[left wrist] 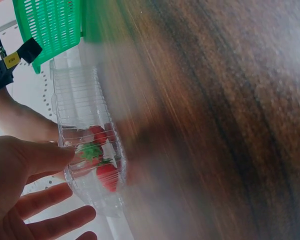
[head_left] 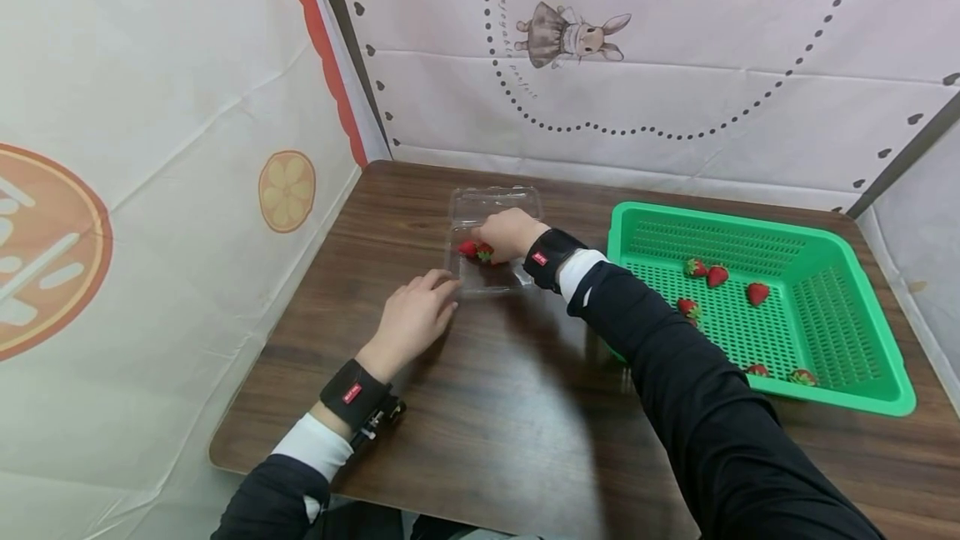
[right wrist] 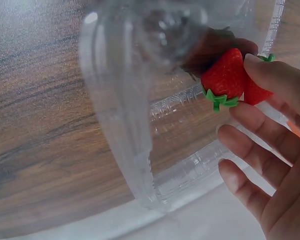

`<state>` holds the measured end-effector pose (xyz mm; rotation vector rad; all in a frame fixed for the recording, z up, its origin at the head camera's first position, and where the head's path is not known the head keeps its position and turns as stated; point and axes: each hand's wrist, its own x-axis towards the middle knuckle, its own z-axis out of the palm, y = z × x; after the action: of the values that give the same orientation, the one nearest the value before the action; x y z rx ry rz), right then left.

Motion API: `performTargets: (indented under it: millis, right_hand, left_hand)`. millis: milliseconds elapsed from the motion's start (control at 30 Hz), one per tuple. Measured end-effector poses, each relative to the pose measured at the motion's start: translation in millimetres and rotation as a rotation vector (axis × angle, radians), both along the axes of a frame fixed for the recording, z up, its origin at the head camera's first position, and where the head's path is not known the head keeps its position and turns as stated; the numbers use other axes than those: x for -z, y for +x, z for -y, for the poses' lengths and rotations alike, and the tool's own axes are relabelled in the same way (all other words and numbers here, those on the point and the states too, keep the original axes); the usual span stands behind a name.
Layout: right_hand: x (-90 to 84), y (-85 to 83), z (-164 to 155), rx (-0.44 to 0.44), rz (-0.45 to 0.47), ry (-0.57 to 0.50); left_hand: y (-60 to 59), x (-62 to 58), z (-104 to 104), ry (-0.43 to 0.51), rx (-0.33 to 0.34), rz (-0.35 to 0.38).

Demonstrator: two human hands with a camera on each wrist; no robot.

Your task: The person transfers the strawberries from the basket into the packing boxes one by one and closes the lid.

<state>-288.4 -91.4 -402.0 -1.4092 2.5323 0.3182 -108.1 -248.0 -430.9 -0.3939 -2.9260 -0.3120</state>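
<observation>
A clear plastic clamshell box (head_left: 491,282) lies with its lid raised on the far part of the table. Inside are red strawberries with green caps; one strawberry (right wrist: 225,75) sits beside another, which my right hand (head_left: 510,233) pinches between thumb and forefinger, low in the box. The other right fingers are spread loosely. My left hand (head_left: 416,311) hovers by the box's near left corner, fingers loosely bent and holding nothing. In the left wrist view the strawberries (left wrist: 108,176) show through the ribbed clear wall; the right fingertips are partly hidden there.
To the right, a green perforated basket (head_left: 847,273) holds several strawberries (head_left: 757,294). The brown wood table (head_left: 480,407) meets printed cloth walls at the back and left. My right forearm (head_left: 660,340) passes over the basket's near left side.
</observation>
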Motion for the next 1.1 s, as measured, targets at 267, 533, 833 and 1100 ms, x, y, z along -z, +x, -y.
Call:
performTargets:
  millis: [267,533,833,1100]
  right_hand:
    - [-2.6,1.6,-5,0.012,-0.017,0.000]
    - [-5.8,2.8,-9,0.007,-0.010,-0.022]
    - [-9.4,2.7,-13,0.016,-0.007,-0.029]
    - [-23.1,-2.7,-27,0.036,-0.033,-0.060]
  left_hand:
    - [0.2,-1.4,-3,-0.005,0.000,0.008]
    - [0.3,-1.3,-4,-0.003,0.009,-0.010]
    - [1.9,-4.4,-4,-0.004,-0.001,-0.004]
    - [-0.7,-13.1,-6,-0.005,-0.009,-0.023]
